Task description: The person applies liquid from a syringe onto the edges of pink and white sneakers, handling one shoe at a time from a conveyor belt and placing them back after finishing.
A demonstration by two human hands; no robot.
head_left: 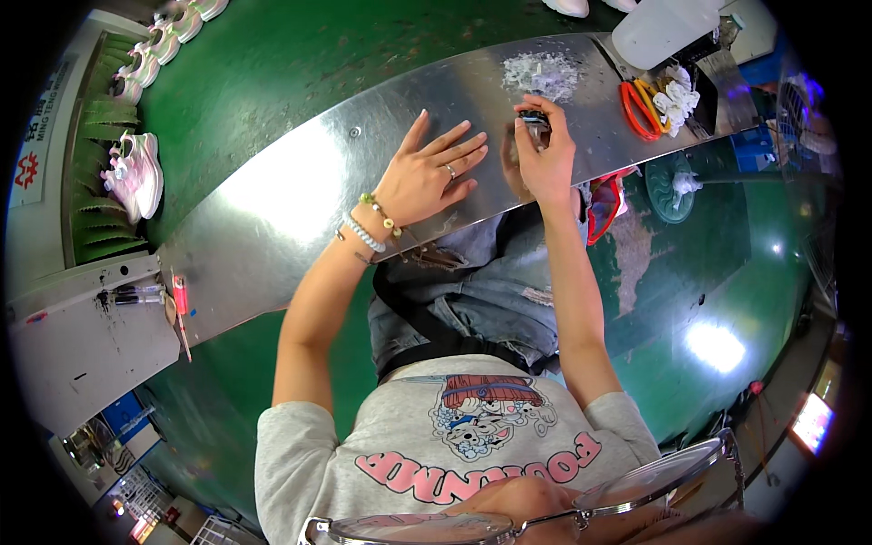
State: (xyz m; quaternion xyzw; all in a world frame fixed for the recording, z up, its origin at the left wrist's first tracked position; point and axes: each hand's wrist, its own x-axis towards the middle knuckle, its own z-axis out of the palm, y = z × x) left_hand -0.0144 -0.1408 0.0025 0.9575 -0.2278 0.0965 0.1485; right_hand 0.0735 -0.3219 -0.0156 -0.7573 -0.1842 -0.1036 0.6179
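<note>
- In the head view, spread flat on the metal bench (386,113) with the left hand (425,180): fingers apart, gripping nothing.
- Curled in with the right hand (547,162), seemingly pinching a small dark object (534,118) between thumb and fingers; too covered to identify.
- Held over the bench, between its near edge and the white scraps (543,74), left of the red-handled scissors (639,111).
- Judged by this grip, engaged in handling the object close to the bench top.
- Calls next, probably, for a steady pinch and fingertips clear of the scraps.
</note>
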